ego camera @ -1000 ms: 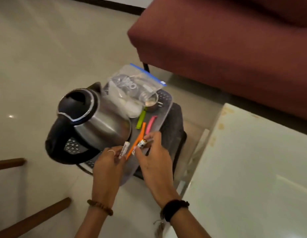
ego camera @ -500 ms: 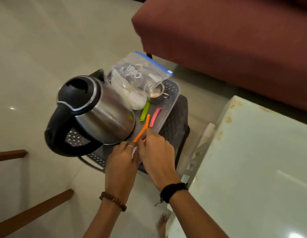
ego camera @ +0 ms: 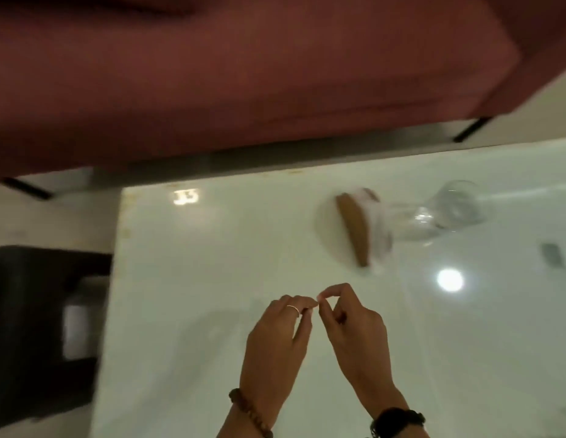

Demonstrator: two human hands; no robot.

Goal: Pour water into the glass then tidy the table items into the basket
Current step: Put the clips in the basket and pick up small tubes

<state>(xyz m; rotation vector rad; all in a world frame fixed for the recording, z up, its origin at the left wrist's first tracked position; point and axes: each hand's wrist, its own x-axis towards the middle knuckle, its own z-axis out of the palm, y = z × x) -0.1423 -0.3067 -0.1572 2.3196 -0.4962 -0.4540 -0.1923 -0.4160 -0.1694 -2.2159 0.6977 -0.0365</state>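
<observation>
On the white desk (ego camera: 212,279), left hand (ego camera: 275,339) and right hand (ego camera: 354,330) hover, fingertips pinched on nothing discernible; tidying continues, glass (ego camera: 446,213) at two o'clock likely next.

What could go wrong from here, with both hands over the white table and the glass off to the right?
1. The glass sits near the table's far edge. Reaching across could knock it over or off.
2. The brown-and-white item lies right beside the glass, so grabbing it hastily might bump the glass.
3. The left hand and right hand have their fingertips pinched together. If they hold something small, too blurred to tell, it could drop unnoticed.
</observation>
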